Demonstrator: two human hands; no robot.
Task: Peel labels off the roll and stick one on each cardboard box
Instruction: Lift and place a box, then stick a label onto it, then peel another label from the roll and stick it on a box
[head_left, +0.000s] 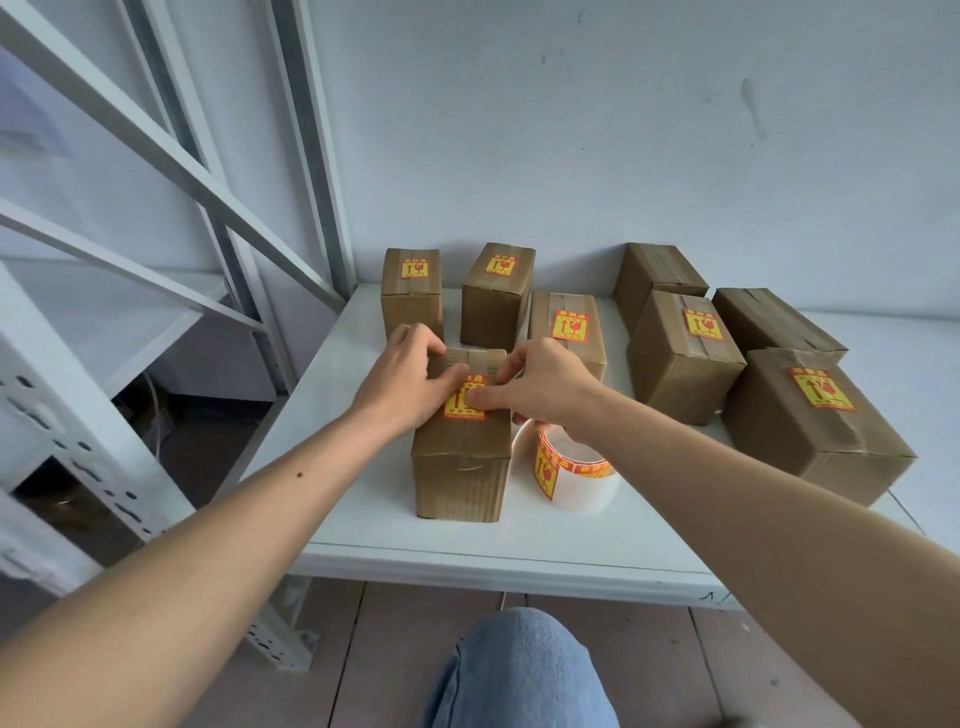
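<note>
A brown cardboard box (461, 467) stands at the front of the white shelf (467, 556). On its top lies a yellow and red label (462, 408). My left hand (402, 384) rests on the box top and its thumb presses the label's upper left. My right hand (540, 384) presses the label from the right with straight fingers. The label roll (569, 473) stands just right of this box, under my right wrist. Several boxes behind carry labels, such as one at the back left (411, 291) and one at the right (810, 421). Two boxes at the back right (657, 275) (774, 322) show no label.
A white wall closes the back of the shelf. White metal rack posts and braces (171, 156) stand to the left. My knee in blue jeans (519, 670) is below the shelf's front edge, over a brown floor.
</note>
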